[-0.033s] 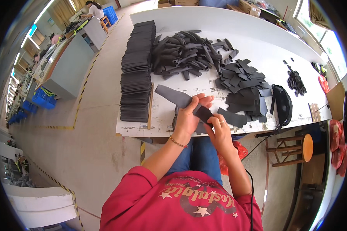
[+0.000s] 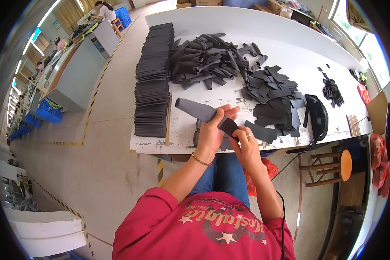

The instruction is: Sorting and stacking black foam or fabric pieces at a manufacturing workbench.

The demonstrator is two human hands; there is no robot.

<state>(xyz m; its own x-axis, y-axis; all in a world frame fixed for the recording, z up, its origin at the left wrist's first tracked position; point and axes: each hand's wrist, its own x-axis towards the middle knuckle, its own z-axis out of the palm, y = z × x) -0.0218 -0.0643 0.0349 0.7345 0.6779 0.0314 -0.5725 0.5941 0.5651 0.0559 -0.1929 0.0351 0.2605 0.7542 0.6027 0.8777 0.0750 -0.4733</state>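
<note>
Over the front of the white table [image 2: 184, 145], a long black sleeve-like piece of fabric [image 2: 196, 109] is held between my two hands. My left hand [image 2: 212, 133] grips it about midway, thumb on top, the other fingers partly spread behind. Its lower right end, which looks darker, is pinched by my right hand [image 2: 247, 149]. The far end points up and left and looks rounded like a tube. Beside my right hand lies a flat black piece [image 2: 262, 132]. More flat black pieces [image 2: 273, 115] lie beyond it; others are partly hidden under my hands.
A tall row of stacked black pieces [image 2: 154, 82] lines the table's left side, by a wooden strip [image 2: 168, 119]. Behind are a heap of rolled black pieces [image 2: 208, 58] and loose flat ones [image 2: 271, 84]. Rightward sit a black mesh item [image 2: 318, 117] and a stool [image 2: 346, 166].
The far end of the black piece has turned slightly and looks rounder. Both hands keep almost the same place and grip.
</note>
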